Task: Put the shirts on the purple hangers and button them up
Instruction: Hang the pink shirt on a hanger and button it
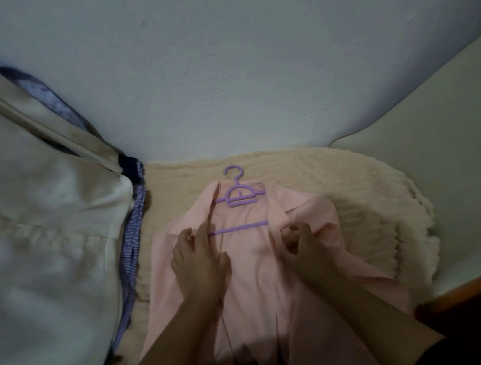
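A pale wall (239, 67) fills the upper view, and below it a cream fuzzy blanket (364, 201) covers the surface where the work lies. To the left sits a heap of off-white fabric (35, 227) with a blue striped cloth (132, 242) running along its edge.

The pink shirt (249, 268) lies spread on the blanket, front open, its long axis running from the collar near the wall down toward the person. Both forearms reach in from the bottom edge and converge on the shirt's chest.

The left hand (199, 260) lies on the shirt's left front panel, fingers mostly extended and pointing away toward the wall, with thumb and forefinger seeming to nip the panel's edge near the hanger bar; the blur leaves this grip uncertain. The right hand (301, 243) has its fingers curled, its grip pinching the edge of the right front panel just below the collar.

The purple hanger (240, 196) lies inside the shirt, hook pointing toward the wall and slightly left, its crossbar running left to right between the two hands, its shoulders tucked under the collar.
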